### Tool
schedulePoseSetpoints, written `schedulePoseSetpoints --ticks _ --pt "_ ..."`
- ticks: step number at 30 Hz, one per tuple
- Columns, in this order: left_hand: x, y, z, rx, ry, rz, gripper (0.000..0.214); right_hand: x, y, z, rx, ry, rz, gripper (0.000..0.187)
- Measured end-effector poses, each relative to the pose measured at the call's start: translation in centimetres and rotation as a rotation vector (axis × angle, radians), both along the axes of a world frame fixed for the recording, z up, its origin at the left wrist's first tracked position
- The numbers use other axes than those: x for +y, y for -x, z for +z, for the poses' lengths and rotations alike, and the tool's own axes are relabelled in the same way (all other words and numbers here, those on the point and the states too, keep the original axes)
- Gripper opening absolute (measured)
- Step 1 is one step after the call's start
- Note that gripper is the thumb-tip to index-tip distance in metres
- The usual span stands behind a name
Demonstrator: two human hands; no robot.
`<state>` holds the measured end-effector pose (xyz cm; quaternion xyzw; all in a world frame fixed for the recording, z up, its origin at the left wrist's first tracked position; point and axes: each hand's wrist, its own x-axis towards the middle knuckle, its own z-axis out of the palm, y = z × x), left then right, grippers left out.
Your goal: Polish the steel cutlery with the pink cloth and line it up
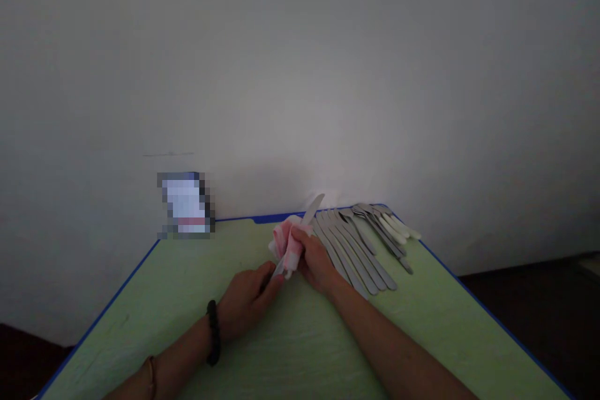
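My left hand [246, 303] grips the handle end of a table knife [313, 208] whose blade points up and away toward the wall. My right hand [315, 259] is closed around a pink and white cloth [285, 242] wrapped about the middle of the knife. Both hands rest low over the green table [197, 325]. A black bead bracelet sits on my left wrist.
A row of several metal knives and spoons [363, 244], some with white handles, lies on the table just right of my right hand. A blurred-out box [185, 204] stands at the table's far left corner. The blue-edged table meets a plain wall.
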<state>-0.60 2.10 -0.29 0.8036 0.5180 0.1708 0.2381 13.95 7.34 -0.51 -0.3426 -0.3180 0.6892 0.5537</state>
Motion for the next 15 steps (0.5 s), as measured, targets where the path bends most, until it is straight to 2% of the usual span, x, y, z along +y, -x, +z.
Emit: schedulePoseSetpoints --ticks 3,5,8,11,15 --pt "0.2 0.2 -0.2 -0.026 0.04 -0.079 0.042 0.1 0.1 -0.6 -0.088 -0.042 0.047 0.03" --pt "0.1 0.2 -0.2 -0.07 0.061 -0.113 0.043 0.6 -0.1 -1.1 -0.147 -0.076 0.002 0.037" --pt "-0.2 0.2 0.1 -0.092 0.067 -0.144 0.041 1.8 -0.9 -1.3 -0.199 -0.088 -0.202 0.044" --pt "-0.3 0.0 0.3 -0.067 0.051 -0.182 0.038 2.9 -2.2 -0.9 -0.158 -0.048 -0.427 0.044" --pt "-0.3 0.1 0.4 -0.028 0.054 -0.218 0.038 3.9 -3.3 0.2 -0.061 -0.028 -0.599 0.04"
